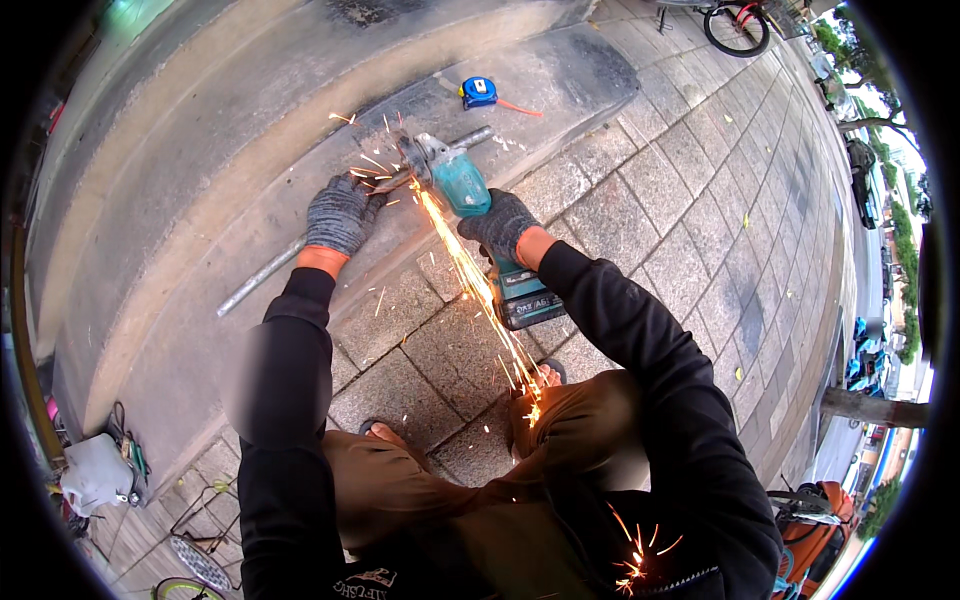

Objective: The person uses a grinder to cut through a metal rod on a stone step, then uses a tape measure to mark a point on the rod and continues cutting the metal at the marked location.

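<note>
Your left hand (340, 217) is curled firmly over the metal pipe (262, 277) on the stone step (572, 85); your right hand (500, 224) grips the angle grinder (462, 184). You seem mid-cut; next calls for even pressure.

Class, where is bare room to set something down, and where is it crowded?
Bare: paving between the right sleeve and the top bicycle wheel; the step between the left end of the pipe and the pale container. Crowded: around left hand, right hand and grinder, and along the sparks.
</note>
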A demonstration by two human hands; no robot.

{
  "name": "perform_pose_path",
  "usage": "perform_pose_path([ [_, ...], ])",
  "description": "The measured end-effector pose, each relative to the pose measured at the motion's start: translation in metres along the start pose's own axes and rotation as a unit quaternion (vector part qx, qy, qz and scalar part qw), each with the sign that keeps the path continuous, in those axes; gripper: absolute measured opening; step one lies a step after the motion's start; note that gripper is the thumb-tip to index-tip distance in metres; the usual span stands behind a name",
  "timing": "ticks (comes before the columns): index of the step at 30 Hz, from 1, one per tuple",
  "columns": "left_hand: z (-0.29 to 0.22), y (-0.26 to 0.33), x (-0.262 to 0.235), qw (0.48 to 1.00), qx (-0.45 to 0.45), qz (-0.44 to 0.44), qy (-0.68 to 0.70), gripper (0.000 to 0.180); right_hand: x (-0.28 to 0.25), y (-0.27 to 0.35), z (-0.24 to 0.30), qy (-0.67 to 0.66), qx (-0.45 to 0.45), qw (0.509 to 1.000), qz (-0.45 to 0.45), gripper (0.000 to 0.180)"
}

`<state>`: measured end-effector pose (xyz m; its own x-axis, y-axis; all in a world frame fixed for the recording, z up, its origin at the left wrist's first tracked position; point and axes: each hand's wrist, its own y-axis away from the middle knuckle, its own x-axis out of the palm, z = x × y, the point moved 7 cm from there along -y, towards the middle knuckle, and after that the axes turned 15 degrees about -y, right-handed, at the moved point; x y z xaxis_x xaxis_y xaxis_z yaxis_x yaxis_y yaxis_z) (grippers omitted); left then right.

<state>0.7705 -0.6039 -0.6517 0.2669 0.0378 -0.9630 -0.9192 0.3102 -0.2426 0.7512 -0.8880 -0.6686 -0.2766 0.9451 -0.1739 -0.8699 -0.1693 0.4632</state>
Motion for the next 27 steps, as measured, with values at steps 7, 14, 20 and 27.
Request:
perform_pose_path([
  [7, -0.003, 0.001, 0.001, 1.0, 0.005, -0.012, 0.011, 0.041, -0.005, 0.001, 0.01, 0.057, -0.01, 0.998, -0.023, 0.053],
  [14, 0.003, 0.001, 0.0, 1.0, -0.002, 0.02, -0.014, 0.039, 0.005, 0.015, 0.015, -0.029, 0.04, 0.999, 0.011, 0.054],
  [20, -0.002, -0.002, -0.005, 1.0, -0.011, 0.028, -0.002, 0.04, -0.001, 0.005, -0.008, -0.008, 0.012, 1.0, 0.001, 0.055],
  [27, 0.001, 0.001, -0.007, 1.0, -0.019, 0.019, -0.003, 0.04, -0.002, 0.009, -0.009, 0.044, 0.028, 0.999, -0.004, 0.044],
])
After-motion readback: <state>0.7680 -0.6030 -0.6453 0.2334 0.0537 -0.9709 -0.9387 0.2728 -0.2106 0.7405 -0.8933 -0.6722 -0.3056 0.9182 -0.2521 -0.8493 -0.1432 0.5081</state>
